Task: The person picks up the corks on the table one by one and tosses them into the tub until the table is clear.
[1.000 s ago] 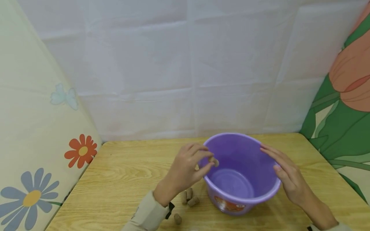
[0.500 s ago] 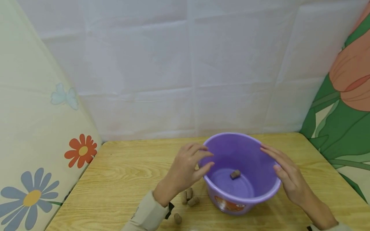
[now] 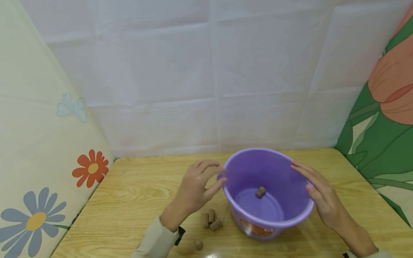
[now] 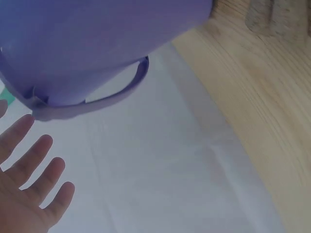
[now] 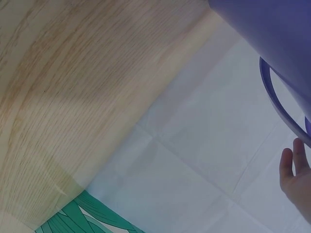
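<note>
A deep purple plastic tub (image 3: pixel 240 211) with an orange label stands on the table, with a small brown cork-like piece (image 3: pixel 260 192) on its floor. Just outside the left rim is my left hand (image 3: pixel 190 188), fingers spread and holding nothing. In the left wrist view, these fingers (image 4: pixel 36 158) are close to the tub's side handle (image 4: pixel 116 98). My right hand (image 3: pixel 326 200) rests straight fingers on the right rim, thumb apart; the right wrist view shows fingertips (image 5: pixel 298 145) at the other handle (image 5: pixel 277 99). Several similar brown pieces (image 3: pixel 215 224) lie left of the tub.
One more brown piece (image 3: pixel 198 245) lies nearer the front of the wood-grain table (image 3: pixel 138 200). A white cloth backdrop (image 3: pixel 161 71) hangs behind the table. Printed flower panels (image 3: pixel 35 136) flank it on the left and right.
My left hand has let go of a brown piece, which dropped into the tub and shifted slightly on its floor. The hand then drew left, off the opening. My right hand stayed put.
</note>
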A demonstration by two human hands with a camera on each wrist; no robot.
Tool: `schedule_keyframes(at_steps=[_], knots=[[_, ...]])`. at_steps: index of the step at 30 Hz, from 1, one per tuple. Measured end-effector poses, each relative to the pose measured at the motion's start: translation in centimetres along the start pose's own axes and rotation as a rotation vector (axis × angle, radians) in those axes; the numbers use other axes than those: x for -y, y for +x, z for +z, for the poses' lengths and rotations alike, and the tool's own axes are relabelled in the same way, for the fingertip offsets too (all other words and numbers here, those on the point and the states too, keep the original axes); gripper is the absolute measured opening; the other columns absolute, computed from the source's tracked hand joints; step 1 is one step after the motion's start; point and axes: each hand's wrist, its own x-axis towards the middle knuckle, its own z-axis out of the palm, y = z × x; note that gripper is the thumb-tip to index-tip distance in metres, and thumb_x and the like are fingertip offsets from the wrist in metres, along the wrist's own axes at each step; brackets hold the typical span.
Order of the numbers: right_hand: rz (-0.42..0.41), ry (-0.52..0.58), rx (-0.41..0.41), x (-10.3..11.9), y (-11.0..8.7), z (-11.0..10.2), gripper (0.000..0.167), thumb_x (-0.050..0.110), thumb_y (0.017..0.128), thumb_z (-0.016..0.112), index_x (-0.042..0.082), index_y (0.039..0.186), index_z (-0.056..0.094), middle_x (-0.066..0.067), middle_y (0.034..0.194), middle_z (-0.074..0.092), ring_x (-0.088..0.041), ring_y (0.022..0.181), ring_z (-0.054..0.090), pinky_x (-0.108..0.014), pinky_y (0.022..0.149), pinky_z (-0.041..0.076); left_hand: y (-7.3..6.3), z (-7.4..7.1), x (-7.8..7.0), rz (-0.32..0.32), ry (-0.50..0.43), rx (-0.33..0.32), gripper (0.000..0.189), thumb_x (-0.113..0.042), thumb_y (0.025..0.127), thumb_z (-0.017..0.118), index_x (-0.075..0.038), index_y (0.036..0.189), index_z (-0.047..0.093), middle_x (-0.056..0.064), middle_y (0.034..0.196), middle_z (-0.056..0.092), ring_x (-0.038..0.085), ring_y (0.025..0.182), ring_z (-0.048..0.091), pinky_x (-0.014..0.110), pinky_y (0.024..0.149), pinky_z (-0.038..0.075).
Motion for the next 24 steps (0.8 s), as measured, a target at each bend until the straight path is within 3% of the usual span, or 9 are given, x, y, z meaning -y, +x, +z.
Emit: schedule_keyframes(at_steps=[4,10,17,24], knots=[[-0.007,-0.001,-0.006,0.0,0.0,0.0,0.046,-0.008,0.092,0.034,-0.009,0.134,0.055,-0.017,0.147,0.051,-0.012,0.142,0.041,-0.015,0.116,0.03,-0.7,-0.6,0.6,-0.036,0.003,-0.007,0.025,-0.031,0.092,0.069,-0.012,0.108,0.071,0.006,0.112,0.07,0.024,0.108,0.064,0.045,0.097,0.053],[0.017,-0.011,0.008,0.1,0.0,-0.1,0.048,-0.008,0.092,0.034,-0.007,0.135,0.054,-0.015,0.149,0.05,-0.01,0.143,0.04,-0.013,0.116,0.029,-1.6,-1.0,1.4,-0.034,0.006,-0.034,0.026,-0.033,0.094,0.067,-0.011,0.108,0.071,0.004,0.111,0.069,0.022,0.106,0.063,0.045,0.094,0.053],[0.025,-0.017,0.012,0.2,0.0,-0.1,0.048,-0.008,0.092,0.034,-0.006,0.136,0.054,-0.014,0.149,0.049,-0.009,0.143,0.04,-0.013,0.116,0.028,-2.6,-1.2,1.6,-0.052,0.031,-0.016,0.028,-0.035,0.096,0.065,-0.011,0.107,0.071,0.004,0.11,0.069,0.022,0.105,0.062,0.044,0.093,0.052],[0.019,-0.017,0.006,0.2,0.0,-0.1,0.048,-0.008,0.092,0.035,-0.007,0.135,0.054,-0.014,0.149,0.05,-0.009,0.142,0.04,-0.013,0.116,0.028,-3.6,-1.1,1.8,-0.065,0.068,0.021,0.026,-0.03,0.089,0.073,-0.011,0.107,0.072,0.004,0.109,0.069,0.022,0.104,0.062,0.043,0.091,0.053]])
